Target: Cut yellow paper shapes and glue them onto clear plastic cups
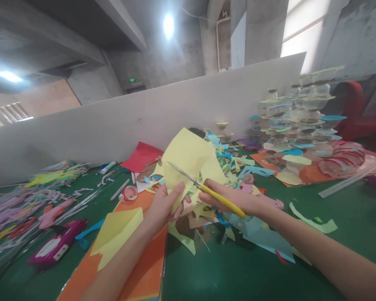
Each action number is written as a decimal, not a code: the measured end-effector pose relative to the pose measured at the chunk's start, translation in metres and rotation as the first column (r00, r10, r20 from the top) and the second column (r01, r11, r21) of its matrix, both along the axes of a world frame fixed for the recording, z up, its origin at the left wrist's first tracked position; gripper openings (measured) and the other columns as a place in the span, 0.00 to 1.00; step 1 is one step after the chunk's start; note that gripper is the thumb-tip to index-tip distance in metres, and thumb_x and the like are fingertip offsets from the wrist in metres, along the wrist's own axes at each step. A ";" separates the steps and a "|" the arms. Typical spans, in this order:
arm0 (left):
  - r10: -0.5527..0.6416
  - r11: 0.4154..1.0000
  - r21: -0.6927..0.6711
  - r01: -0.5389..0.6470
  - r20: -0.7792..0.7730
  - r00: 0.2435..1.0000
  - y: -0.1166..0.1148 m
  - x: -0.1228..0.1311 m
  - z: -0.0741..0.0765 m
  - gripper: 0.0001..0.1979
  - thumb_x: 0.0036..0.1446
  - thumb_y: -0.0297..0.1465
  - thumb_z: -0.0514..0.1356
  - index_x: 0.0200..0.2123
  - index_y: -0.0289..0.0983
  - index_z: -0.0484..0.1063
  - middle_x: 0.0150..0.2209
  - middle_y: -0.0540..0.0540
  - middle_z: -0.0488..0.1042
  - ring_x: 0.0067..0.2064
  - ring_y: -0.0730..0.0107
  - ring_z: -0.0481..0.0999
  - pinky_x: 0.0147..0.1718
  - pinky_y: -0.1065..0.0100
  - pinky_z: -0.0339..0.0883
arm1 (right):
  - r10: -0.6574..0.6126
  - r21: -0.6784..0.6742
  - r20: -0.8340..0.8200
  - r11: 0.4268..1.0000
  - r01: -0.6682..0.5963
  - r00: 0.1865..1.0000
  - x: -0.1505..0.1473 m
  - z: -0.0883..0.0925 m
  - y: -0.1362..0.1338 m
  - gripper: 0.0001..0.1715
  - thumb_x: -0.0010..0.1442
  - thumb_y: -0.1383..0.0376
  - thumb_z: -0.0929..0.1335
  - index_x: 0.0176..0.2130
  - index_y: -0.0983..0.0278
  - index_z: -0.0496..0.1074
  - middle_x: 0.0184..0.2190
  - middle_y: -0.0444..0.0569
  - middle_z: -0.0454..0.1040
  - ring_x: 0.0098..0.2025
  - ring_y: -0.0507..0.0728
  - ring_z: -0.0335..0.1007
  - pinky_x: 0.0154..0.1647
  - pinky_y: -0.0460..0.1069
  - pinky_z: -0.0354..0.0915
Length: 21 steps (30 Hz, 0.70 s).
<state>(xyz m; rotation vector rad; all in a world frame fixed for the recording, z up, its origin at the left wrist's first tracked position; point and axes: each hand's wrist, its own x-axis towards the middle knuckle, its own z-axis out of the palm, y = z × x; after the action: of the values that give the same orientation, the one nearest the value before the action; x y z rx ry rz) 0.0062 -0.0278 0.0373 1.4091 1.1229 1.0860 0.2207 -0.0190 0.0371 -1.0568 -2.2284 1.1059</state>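
My left hand (171, 203) pinches the lower left edge of a pale yellow sheet of paper (188, 150), which stands raised over the table. In my right hand (224, 194) is a pair of scissors (225, 200) with yellow handles. Their metal blades point up and left across the face of the sheet and look close together. Part of the handles is hidden by my fingers. Under both hands lies a heap of cut paper scraps (203, 209), in yellow, blue and green.
Another yellow paper piece (119, 230) rests on orange sheets (147, 251) at the front. A tape roll (129, 193), a purple device (58, 242) and pipe cleaners (6, 213) lie left. Stacked clear cups with paper (301, 121) stand right. A white partition (113, 125) bounds the green table (200, 276).
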 end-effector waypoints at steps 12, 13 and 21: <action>-0.149 0.974 -0.167 0.154 0.041 0.988 -0.011 0.005 0.010 0.21 0.51 0.49 0.65 0.23 0.36 0.70 0.07 0.58 0.57 0.07 0.83 0.49 0.10 0.77 0.41 | 0.064 -0.002 -0.057 0.998 -0.065 0.996 0.004 0.005 -0.002 0.26 0.60 0.42 0.65 0.35 0.59 0.56 0.31 0.41 0.61 0.31 0.53 0.59 0.33 0.48 0.60; -0.150 0.973 -0.171 0.154 0.036 0.988 -0.011 0.005 0.010 0.22 0.51 0.49 0.65 0.23 0.36 0.70 0.06 0.58 0.57 0.07 0.83 0.49 0.10 0.77 0.42 | 0.045 -0.003 -0.056 0.999 -0.045 0.997 0.003 0.005 -0.002 0.26 0.59 0.41 0.65 0.34 0.59 0.57 0.30 0.40 0.62 0.30 0.53 0.59 0.32 0.48 0.60; -0.142 0.966 -0.207 0.153 0.069 0.988 -0.007 0.003 0.003 0.22 0.49 0.49 0.66 0.27 0.35 0.69 0.20 0.49 0.75 0.09 0.81 0.61 0.08 0.77 0.49 | -0.110 -0.022 -0.063 0.994 0.109 0.992 -0.007 0.013 -0.004 0.28 0.60 0.40 0.63 0.30 0.61 0.59 0.22 0.39 0.60 0.23 0.50 0.54 0.24 0.46 0.53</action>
<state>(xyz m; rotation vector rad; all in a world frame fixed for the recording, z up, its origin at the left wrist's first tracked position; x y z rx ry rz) 0.0090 -0.0349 0.0405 1.2670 1.0451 0.8665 0.2134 -0.0235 0.0499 -1.1211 -2.0880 1.0993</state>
